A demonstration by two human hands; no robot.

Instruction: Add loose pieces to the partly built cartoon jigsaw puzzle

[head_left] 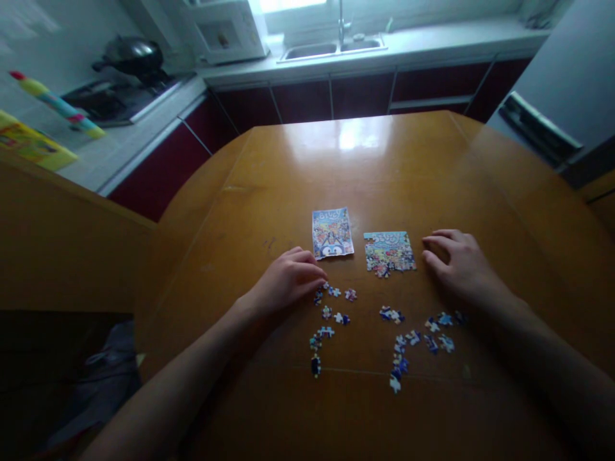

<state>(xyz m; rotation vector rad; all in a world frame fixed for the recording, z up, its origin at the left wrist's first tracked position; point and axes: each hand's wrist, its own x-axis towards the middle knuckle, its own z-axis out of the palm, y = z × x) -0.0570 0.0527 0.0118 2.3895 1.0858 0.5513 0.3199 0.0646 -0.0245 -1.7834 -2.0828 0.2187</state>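
Note:
My left hand (295, 276) rests on the table, fingers curled together, with the fingertips on a small jigsaw puzzle piece (326, 285). Other loose pieces lie close by, among them a pinkish one (350, 294) and a dark one (316, 366). Just beyond that hand is a printed picture sheet (332, 232) with a blue cartoon face at its bottom. A partly joined puzzle (389, 250) lies right of the sheet, its lower edge uneven. Beside its right edge my right hand (454, 259) lies with fingers apart, holding nothing.
More loose pieces (400, 366) are scattered on the wooden table (269, 192) between my forearms and near the right one. Behind the table stand a counter with a sink (312, 51), a white microwave (228, 32) and a stove with a dark pan (134, 56).

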